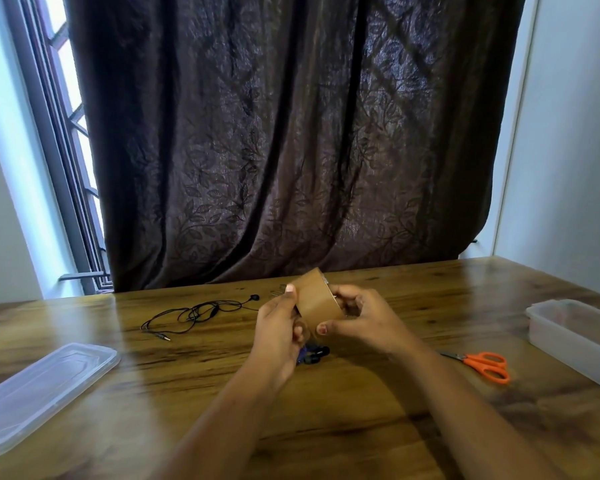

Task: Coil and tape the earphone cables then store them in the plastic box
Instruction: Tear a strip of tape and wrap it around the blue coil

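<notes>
A brown roll of packing tape [317,301] is held above the wooden table [201,396] between both hands. My left hand [279,327] grips its left side, thumb up on the outer face. My right hand [357,317] curls round its right rim, thumb under the roll. Below the hands lies a dark blue earphone bundle [314,355], mostly hidden by my left hand. A black earphone cable [196,313] lies loose on the table to the left, its plug toward me. The clear plastic box [575,332] stands at the right edge.
The box's clear lid [42,389] lies flat at the left near the table edge. Orange-handled scissors [484,365] lie to the right of my right forearm. A dark curtain [291,133] hangs behind the table's far edge.
</notes>
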Demonstrator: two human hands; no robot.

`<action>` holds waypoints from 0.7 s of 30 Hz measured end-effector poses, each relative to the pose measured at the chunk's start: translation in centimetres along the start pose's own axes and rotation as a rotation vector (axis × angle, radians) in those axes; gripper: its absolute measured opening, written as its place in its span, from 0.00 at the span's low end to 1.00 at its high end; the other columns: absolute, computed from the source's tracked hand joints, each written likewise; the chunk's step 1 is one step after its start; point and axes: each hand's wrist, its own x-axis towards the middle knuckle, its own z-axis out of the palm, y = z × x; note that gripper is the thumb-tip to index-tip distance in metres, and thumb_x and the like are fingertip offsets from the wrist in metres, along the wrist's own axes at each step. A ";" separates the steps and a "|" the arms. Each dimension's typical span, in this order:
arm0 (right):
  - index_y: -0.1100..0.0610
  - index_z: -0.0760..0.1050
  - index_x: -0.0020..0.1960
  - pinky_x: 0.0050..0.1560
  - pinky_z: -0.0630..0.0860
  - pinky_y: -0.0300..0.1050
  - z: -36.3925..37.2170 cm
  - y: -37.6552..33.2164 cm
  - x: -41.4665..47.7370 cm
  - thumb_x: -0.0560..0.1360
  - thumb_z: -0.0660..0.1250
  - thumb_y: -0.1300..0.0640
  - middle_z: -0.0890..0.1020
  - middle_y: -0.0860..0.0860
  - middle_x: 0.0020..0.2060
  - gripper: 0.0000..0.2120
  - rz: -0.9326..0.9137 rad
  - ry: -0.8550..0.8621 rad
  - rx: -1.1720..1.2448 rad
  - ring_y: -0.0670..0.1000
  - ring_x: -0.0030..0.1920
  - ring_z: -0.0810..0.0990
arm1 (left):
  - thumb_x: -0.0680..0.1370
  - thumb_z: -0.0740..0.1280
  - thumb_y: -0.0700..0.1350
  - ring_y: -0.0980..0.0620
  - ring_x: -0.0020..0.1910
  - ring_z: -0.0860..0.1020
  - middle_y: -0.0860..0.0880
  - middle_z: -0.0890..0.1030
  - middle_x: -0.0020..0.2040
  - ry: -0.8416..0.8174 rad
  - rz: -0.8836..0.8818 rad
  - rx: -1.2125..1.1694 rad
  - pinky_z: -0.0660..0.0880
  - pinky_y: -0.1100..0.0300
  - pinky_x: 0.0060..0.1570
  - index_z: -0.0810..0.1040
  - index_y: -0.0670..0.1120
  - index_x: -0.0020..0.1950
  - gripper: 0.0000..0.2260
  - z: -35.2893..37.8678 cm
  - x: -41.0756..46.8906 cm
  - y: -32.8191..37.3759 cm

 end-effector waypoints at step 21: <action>0.52 0.81 0.49 0.52 0.78 0.58 -0.7 2.1 0.7 0.63 0.79 0.61 0.84 0.50 0.45 0.16 -0.106 0.222 -0.097 0.51 0.48 0.82 | 0.76 0.68 0.48 0.57 0.33 0.75 0.52 0.80 0.46 0.018 0.863 0.942 0.79 0.59 0.40 0.66 0.63 0.69 0.24 -0.9 -0.1 -1.1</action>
